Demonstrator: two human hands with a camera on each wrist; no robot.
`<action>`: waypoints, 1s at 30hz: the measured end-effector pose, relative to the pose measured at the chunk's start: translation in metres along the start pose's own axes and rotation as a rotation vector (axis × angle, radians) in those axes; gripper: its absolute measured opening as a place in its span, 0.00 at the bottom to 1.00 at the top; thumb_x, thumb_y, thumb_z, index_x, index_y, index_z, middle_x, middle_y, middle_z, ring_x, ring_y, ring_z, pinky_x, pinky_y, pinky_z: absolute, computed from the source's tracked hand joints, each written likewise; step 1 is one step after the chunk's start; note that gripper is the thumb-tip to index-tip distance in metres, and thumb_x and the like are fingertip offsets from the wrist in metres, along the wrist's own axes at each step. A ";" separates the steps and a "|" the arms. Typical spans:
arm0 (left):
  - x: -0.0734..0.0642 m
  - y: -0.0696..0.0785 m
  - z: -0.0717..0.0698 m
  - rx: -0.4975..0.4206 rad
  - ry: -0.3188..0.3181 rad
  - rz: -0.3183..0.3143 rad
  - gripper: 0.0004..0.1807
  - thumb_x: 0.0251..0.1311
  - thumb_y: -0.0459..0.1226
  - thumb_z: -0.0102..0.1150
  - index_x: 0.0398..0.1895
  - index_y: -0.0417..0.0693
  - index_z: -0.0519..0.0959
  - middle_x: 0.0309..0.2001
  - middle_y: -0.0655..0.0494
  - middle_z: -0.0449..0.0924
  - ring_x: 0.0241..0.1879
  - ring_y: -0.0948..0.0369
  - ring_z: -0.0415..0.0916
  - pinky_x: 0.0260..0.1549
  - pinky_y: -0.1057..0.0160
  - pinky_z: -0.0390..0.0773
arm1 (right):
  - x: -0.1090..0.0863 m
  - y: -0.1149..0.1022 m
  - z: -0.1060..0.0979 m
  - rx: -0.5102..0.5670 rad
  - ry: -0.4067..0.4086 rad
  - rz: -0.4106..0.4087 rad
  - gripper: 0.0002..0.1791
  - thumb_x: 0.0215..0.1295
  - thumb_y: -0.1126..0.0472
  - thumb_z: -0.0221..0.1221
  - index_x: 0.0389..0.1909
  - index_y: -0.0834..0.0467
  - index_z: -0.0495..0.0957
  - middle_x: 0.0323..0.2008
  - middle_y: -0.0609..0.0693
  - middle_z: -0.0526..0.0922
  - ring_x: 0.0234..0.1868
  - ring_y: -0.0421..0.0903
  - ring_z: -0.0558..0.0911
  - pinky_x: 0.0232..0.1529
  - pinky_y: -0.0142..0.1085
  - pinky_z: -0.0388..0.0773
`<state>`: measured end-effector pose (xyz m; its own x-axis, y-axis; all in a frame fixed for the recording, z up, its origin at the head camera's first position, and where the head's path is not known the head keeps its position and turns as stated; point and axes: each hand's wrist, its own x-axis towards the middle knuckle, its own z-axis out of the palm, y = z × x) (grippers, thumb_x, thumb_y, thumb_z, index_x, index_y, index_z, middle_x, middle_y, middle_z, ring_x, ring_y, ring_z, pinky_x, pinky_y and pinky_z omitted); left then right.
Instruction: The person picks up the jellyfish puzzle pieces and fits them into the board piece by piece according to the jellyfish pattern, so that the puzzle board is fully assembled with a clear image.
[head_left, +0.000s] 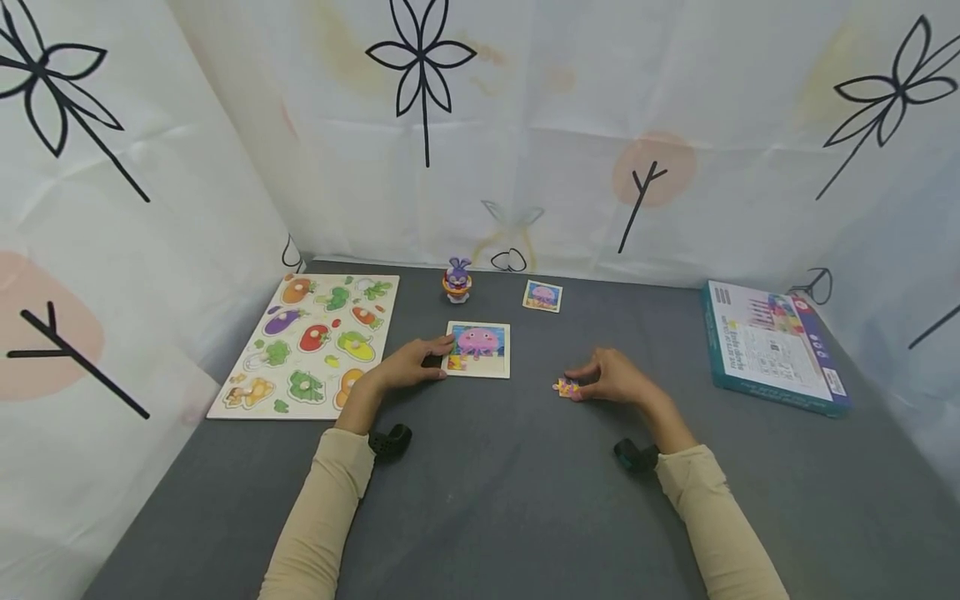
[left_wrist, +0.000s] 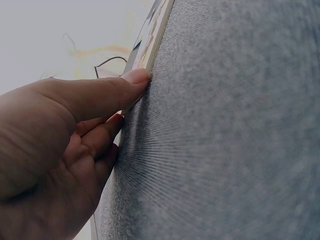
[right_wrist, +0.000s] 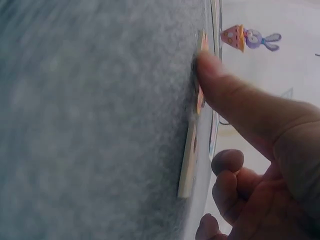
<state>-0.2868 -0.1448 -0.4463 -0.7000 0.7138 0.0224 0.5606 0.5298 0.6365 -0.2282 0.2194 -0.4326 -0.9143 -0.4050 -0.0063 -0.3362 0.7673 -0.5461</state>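
Observation:
My left hand (head_left: 408, 364) holds the left edge of a small square jigsaw puzzle board (head_left: 495, 367) that lies flat. Its picture shows a pink octopus on blue; the lower right part is bare pale wood. The left wrist view has the thumb (left_wrist: 135, 77) against the board's edge, with the other fingers further along it. To the right of the board, my right hand (head_left: 615, 377) pinches a small yellow and pink puzzle piece (head_left: 564, 387) low over the table. Beside the thumb in the right wrist view is the pale wooden side of a flat piece (right_wrist: 187, 165).
Behind the board stand a purple rabbit figurine (head_left: 457, 279) and a small octopus picture card (head_left: 542, 296). A vegetable puzzle board (head_left: 255, 392) lies at the left, and a teal-edged box (head_left: 772, 346) at the right. White printed cloth (head_left: 525, 150) encloses the grey table (head_left: 480, 500).

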 end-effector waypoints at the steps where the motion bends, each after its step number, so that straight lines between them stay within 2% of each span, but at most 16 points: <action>1: 0.000 0.000 0.000 0.005 0.000 0.001 0.30 0.59 0.36 0.57 0.63 0.34 0.63 0.68 0.40 0.56 0.68 0.45 0.51 0.64 0.45 0.55 | -0.001 0.001 0.000 0.010 -0.004 -0.006 0.22 0.43 0.59 0.71 0.43 0.60 0.83 0.23 0.51 0.66 0.25 0.42 0.54 0.27 0.32 0.50; 9: -0.002 0.003 -0.001 -0.009 0.004 -0.024 0.30 0.58 0.35 0.58 0.63 0.34 0.63 0.68 0.41 0.55 0.69 0.44 0.50 0.65 0.44 0.53 | -0.002 0.007 0.001 0.052 0.036 -0.055 0.18 0.44 0.61 0.70 0.39 0.61 0.84 0.22 0.52 0.69 0.23 0.41 0.57 0.25 0.31 0.55; 13: -0.001 0.002 0.000 -0.014 -0.001 -0.027 0.31 0.58 0.35 0.58 0.64 0.35 0.63 0.68 0.42 0.55 0.69 0.46 0.50 0.65 0.45 0.53 | -0.001 0.009 0.002 0.074 0.053 -0.042 0.16 0.43 0.62 0.71 0.37 0.60 0.85 0.22 0.50 0.71 0.23 0.40 0.59 0.25 0.30 0.57; 19: -0.002 0.000 0.000 -0.007 0.000 -0.028 0.30 0.58 0.35 0.58 0.64 0.35 0.63 0.68 0.42 0.56 0.69 0.46 0.51 0.65 0.45 0.54 | 0.001 0.010 0.004 0.093 0.035 -0.037 0.15 0.46 0.62 0.69 0.38 0.60 0.85 0.25 0.49 0.73 0.25 0.41 0.61 0.26 0.30 0.59; 21: -0.004 0.002 0.000 -0.014 -0.002 -0.033 0.30 0.58 0.35 0.58 0.64 0.35 0.63 0.68 0.42 0.56 0.69 0.46 0.51 0.65 0.45 0.54 | 0.003 0.009 0.005 0.107 0.034 -0.036 0.11 0.48 0.63 0.68 0.35 0.60 0.86 0.25 0.49 0.73 0.26 0.41 0.63 0.27 0.30 0.61; 26: -0.004 0.005 0.001 -0.014 -0.003 -0.028 0.30 0.58 0.35 0.57 0.64 0.35 0.63 0.68 0.41 0.56 0.69 0.45 0.51 0.65 0.45 0.54 | 0.009 0.002 0.002 0.052 0.029 -0.091 0.06 0.53 0.64 0.65 0.31 0.61 0.86 0.25 0.49 0.73 0.27 0.40 0.64 0.31 0.31 0.63; 30: -0.003 0.005 0.000 -0.012 0.005 -0.016 0.30 0.58 0.34 0.57 0.63 0.34 0.63 0.68 0.40 0.56 0.69 0.45 0.51 0.64 0.45 0.54 | 0.011 -0.003 -0.010 0.029 0.047 -0.119 0.10 0.54 0.64 0.64 0.37 0.63 0.84 0.24 0.49 0.71 0.26 0.40 0.61 0.31 0.32 0.59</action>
<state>-0.2819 -0.1441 -0.4437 -0.7112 0.7029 0.0156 0.5436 0.5356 0.6463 -0.2390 0.2176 -0.4222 -0.8783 -0.4679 0.0986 -0.4366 0.7006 -0.5644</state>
